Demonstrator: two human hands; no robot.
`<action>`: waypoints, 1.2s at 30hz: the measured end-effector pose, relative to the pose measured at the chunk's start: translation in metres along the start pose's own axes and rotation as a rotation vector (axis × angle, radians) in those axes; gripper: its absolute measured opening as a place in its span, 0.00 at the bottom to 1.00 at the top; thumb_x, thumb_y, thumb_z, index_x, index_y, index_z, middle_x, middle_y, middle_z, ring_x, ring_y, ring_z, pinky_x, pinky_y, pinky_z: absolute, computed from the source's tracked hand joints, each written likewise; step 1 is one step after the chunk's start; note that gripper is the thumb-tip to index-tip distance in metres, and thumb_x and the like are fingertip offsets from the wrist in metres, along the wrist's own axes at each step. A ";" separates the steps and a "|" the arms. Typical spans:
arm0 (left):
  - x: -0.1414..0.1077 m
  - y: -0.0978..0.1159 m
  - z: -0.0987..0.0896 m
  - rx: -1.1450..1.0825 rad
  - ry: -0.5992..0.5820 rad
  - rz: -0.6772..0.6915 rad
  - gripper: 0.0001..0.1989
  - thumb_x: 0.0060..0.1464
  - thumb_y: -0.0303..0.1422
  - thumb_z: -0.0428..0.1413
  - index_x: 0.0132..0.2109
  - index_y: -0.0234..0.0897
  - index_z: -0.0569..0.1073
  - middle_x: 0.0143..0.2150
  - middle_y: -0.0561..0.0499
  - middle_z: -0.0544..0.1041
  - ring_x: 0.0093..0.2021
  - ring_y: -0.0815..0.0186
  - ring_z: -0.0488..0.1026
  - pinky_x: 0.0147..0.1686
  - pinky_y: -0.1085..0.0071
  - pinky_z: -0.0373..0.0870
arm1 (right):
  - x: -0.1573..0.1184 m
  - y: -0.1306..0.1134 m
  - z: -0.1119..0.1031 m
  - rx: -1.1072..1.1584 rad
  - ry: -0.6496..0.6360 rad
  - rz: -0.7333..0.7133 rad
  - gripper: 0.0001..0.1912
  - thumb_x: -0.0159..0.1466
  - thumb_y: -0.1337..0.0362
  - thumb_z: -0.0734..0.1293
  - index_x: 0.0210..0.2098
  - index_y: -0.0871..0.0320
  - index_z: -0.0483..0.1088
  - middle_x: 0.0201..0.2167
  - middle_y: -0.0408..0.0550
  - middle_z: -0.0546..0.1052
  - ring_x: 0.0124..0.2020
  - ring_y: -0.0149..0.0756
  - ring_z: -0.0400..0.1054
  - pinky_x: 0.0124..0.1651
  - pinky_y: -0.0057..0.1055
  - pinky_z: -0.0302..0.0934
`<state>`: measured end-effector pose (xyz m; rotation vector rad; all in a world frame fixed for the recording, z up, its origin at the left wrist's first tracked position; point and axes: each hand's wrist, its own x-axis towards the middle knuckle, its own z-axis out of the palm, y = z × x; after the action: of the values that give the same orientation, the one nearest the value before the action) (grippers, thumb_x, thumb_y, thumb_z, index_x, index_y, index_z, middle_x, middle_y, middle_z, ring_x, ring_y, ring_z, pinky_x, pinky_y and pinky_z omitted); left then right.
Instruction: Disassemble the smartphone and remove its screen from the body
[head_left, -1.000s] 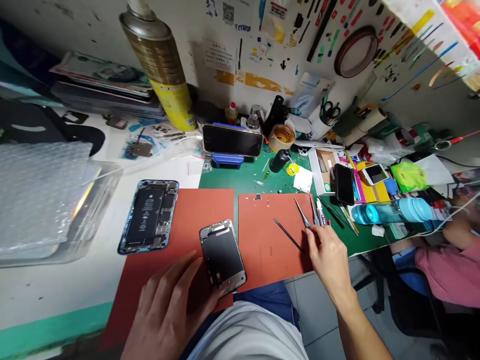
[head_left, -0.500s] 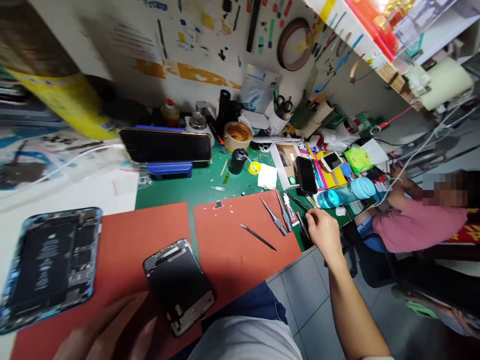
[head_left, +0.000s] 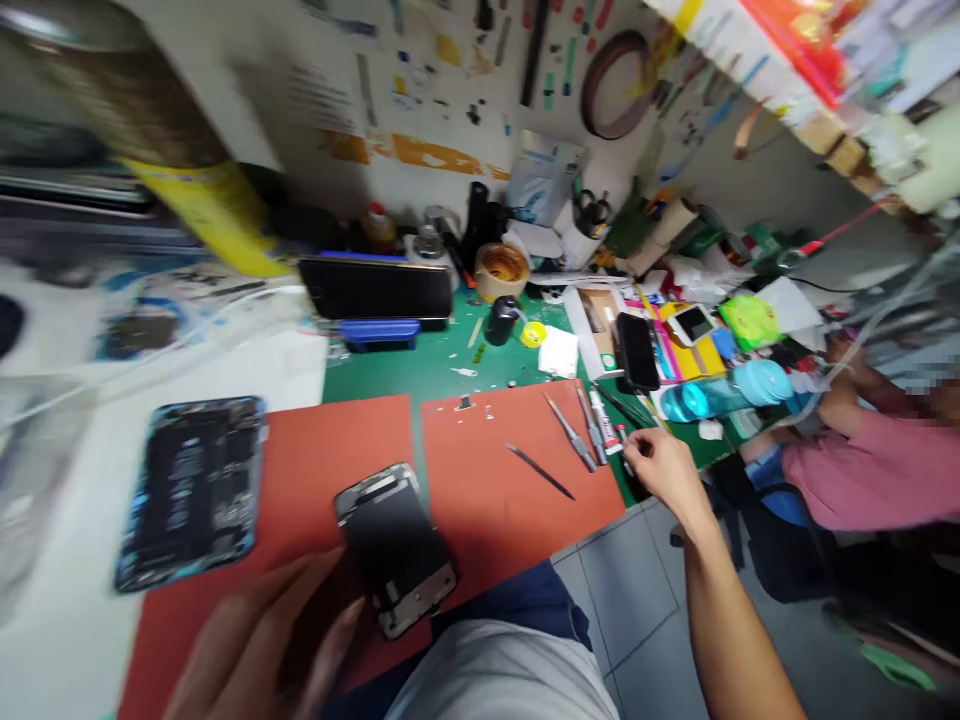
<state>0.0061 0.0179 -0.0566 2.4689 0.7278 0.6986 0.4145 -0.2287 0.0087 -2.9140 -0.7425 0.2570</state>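
Observation:
My left hand [head_left: 270, 630] is blurred at the lower left, fingers stretched and thumb apart. Its fingertips are close to the left edge of a phone screen assembly [head_left: 397, 550]; whether they touch it is unclear. That screen lies back side up on the orange-red mat [head_left: 517, 500], near the front edge. An opened phone body [head_left: 195, 490], battery exposed, lies farther left. On the right, my right hand [head_left: 664, 465] has its fingers pinched together at the table edge, over a slim dark tool with a red end [head_left: 622, 434]. What sits between those fingertips is hidden.
Tweezers [head_left: 574, 435] and a black pry stick [head_left: 540, 472] lie on the mat. Behind stand a phone on a blue stand [head_left: 379, 332], a black bottle [head_left: 501, 322] and a tape roll [head_left: 502, 268]. A blue water bottle [head_left: 724, 390] lies right; another person [head_left: 862, 450] sits beyond.
The view has swung left, so everything appears shifted to the right. My right hand stays at the table's right edge, its fingers pinched lower. My left hand remains beside the screen.

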 end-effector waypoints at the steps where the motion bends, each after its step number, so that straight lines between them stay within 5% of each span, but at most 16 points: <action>1: 0.003 0.008 -0.004 0.021 -0.038 0.011 0.24 0.70 0.37 0.57 0.70 0.49 0.68 0.55 0.44 0.81 0.53 0.50 0.80 0.59 0.53 0.76 | 0.001 0.001 -0.001 0.000 -0.010 0.004 0.11 0.63 0.59 0.65 0.29 0.54 0.77 0.29 0.48 0.82 0.32 0.41 0.75 0.37 0.33 0.60; 7: 0.017 0.027 -0.012 0.072 -0.015 0.050 0.18 0.73 0.33 0.56 0.65 0.37 0.70 0.54 0.41 0.79 0.54 0.55 0.79 0.57 0.59 0.75 | 0.009 0.017 -0.044 -0.014 0.063 0.029 0.14 0.59 0.50 0.68 0.25 0.51 0.72 0.18 0.48 0.74 0.20 0.45 0.67 0.28 0.38 0.54; 9: 0.017 0.028 -0.012 0.077 -0.012 0.041 0.18 0.73 0.32 0.56 0.66 0.36 0.69 0.53 0.42 0.80 0.55 0.56 0.78 0.59 0.59 0.73 | 0.002 0.007 -0.066 0.169 0.073 0.113 0.13 0.57 0.49 0.72 0.27 0.51 0.75 0.17 0.46 0.71 0.16 0.42 0.64 0.23 0.38 0.53; 13: 0.013 0.030 -0.011 0.070 -0.021 0.033 0.17 0.73 0.30 0.55 0.66 0.37 0.69 0.54 0.44 0.80 0.56 0.57 0.77 0.60 0.60 0.70 | -0.021 -0.065 -0.076 0.998 0.003 0.042 0.21 0.53 0.54 0.84 0.41 0.49 0.76 0.27 0.44 0.79 0.22 0.38 0.73 0.22 0.31 0.65; 17: 0.012 0.028 -0.009 0.022 -0.021 0.041 0.17 0.73 0.28 0.56 0.65 0.35 0.70 0.57 0.42 0.80 0.58 0.57 0.76 0.62 0.60 0.68 | -0.034 -0.158 -0.032 1.295 -0.137 -0.179 0.26 0.61 0.58 0.82 0.53 0.50 0.71 0.35 0.44 0.84 0.28 0.38 0.80 0.28 0.31 0.75; 20: 0.012 0.027 -0.008 0.005 -0.027 0.041 0.18 0.72 0.27 0.56 0.65 0.34 0.71 0.59 0.41 0.79 0.59 0.56 0.74 0.62 0.59 0.67 | -0.034 -0.198 0.003 1.306 -0.171 -0.364 0.19 0.69 0.60 0.76 0.56 0.50 0.70 0.38 0.43 0.84 0.31 0.34 0.80 0.35 0.32 0.78; 23: 0.013 0.028 -0.009 0.004 -0.043 0.036 0.17 0.73 0.28 0.56 0.65 0.34 0.72 0.59 0.41 0.79 0.58 0.55 0.74 0.61 0.59 0.66 | -0.035 -0.211 0.021 1.230 -0.121 -0.478 0.14 0.73 0.63 0.73 0.56 0.50 0.70 0.40 0.43 0.84 0.33 0.32 0.80 0.38 0.30 0.78; 32: 0.014 0.028 -0.010 0.031 -0.041 0.029 0.18 0.76 0.35 0.51 0.65 0.32 0.74 0.57 0.42 0.81 0.57 0.54 0.74 0.60 0.58 0.65 | -0.044 -0.216 0.029 0.758 0.132 -0.946 0.23 0.73 0.76 0.67 0.63 0.52 0.66 0.44 0.49 0.82 0.39 0.37 0.82 0.41 0.36 0.81; 36: 0.014 0.027 -0.008 0.037 -0.027 0.043 0.18 0.76 0.35 0.52 0.64 0.31 0.74 0.57 0.41 0.81 0.57 0.53 0.73 0.60 0.56 0.64 | -0.042 -0.224 0.026 0.627 0.152 -1.025 0.23 0.72 0.78 0.67 0.62 0.53 0.65 0.41 0.48 0.81 0.37 0.36 0.80 0.41 0.35 0.78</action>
<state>0.0215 0.0087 -0.0307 2.5294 0.6857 0.6715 0.2699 -0.0517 0.0248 -1.6803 -1.6159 0.1111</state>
